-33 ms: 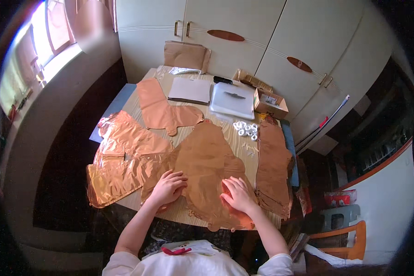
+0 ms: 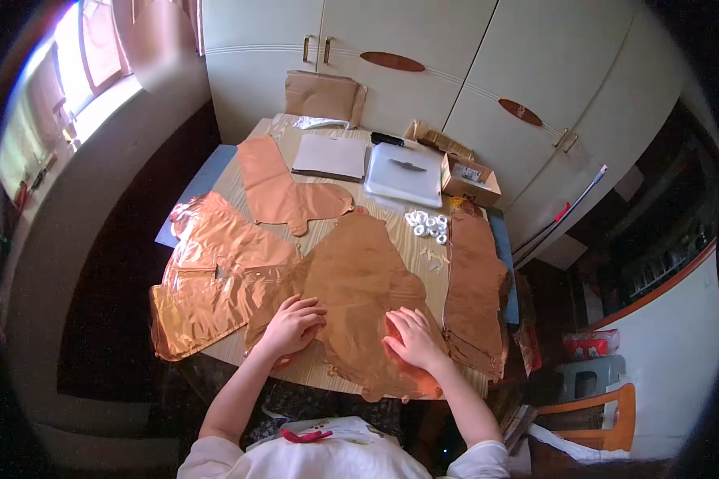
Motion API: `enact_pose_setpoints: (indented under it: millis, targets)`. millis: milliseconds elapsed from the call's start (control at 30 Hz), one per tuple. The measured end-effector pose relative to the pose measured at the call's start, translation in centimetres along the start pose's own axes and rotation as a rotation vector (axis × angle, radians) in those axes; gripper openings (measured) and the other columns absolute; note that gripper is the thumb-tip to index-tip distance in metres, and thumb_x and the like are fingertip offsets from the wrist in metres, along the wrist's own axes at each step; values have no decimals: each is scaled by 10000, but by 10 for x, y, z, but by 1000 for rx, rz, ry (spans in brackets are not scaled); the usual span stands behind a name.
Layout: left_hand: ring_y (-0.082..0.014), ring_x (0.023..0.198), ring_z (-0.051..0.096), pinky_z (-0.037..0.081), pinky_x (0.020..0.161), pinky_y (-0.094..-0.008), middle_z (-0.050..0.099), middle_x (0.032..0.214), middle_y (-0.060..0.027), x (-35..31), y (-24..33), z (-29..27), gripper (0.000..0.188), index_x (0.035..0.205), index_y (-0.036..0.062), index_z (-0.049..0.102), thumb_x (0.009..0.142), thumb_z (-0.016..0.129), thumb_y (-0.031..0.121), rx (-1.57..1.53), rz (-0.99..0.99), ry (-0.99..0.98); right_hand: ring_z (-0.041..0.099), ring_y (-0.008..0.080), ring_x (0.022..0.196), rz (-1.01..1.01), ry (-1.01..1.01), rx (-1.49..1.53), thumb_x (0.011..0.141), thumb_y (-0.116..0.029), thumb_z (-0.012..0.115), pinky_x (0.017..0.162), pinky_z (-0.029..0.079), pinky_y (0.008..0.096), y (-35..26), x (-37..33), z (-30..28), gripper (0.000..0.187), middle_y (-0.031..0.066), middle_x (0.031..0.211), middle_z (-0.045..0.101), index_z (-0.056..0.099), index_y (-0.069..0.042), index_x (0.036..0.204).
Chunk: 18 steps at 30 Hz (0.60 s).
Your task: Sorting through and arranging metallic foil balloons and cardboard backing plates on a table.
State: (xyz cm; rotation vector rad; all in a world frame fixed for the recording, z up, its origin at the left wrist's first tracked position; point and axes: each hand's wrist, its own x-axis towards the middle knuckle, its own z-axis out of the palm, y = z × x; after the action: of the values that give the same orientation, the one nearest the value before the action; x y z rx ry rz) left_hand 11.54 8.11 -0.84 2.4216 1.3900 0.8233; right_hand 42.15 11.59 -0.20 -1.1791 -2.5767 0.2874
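A flat copper-coloured foil balloon [image 2: 351, 279], uninflated, lies on the wooden table [image 2: 411, 247] right in front of me. My left hand [image 2: 295, 326] rests on its left side with fingers slightly bent, lying over the foil. On its right side lies my right hand [image 2: 414, 339], fingers a little apart and thumb side hidden. Neither hand lifts the foil. A shiny, wrinkled copper foil balloon [image 2: 216, 255] spreads out to the left, its edge meeting the middle one. Further back is an L-shaped foil piece [image 2: 276, 191], and a stack of flat foil balloons [image 2: 475, 287] lies at the right.
Small white rolls [image 2: 430, 227] and pale little sticks [image 2: 434, 257] lie right of the middle balloon. Behind stand a grey-white flat box [image 2: 329, 155], a translucent plastic bag [image 2: 399, 180] and a small cardboard box [image 2: 470, 182]. An orange-framed chair [image 2: 615, 419] stands at the lower right.
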Motion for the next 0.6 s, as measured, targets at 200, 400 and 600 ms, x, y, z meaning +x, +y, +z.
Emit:
enact_pose_setpoints:
  millis: [200, 400, 600]
  targets:
    - [-215, 1176, 476, 313, 1010, -448, 609, 1131, 49, -1, -2, 1, 186, 974, 159, 649, 791, 620, 174, 44, 29, -53, 439, 299, 1167, 7, 47, 78, 799, -300, 618, 1014, 304, 450, 1, -5, 1, 489, 123, 1189, 521, 485, -64, 1205]
    - [-208, 1182, 472, 315, 999, -430, 601, 1155, 60, 0, 0, -4, 190, 979, 160, 663, 795, 617, 163, 35, 72, -94, 488, 308, 1095, -16, 80, 161, 789, -254, 627, 968, 355, 426, 7, -6, 0, 401, 126, 1116, 552, 539, -60, 1129]
    - [-216, 1188, 465, 316, 1002, -418, 599, 1152, 62, -1, -2, -1, 191, 988, 163, 656, 806, 600, 148, -1, 85, -105, 476, 306, 1125, -31, 60, 116, 787, -225, 623, 969, 361, 423, 5, -3, -10, 384, 127, 1173, 531, 553, -57, 1125]
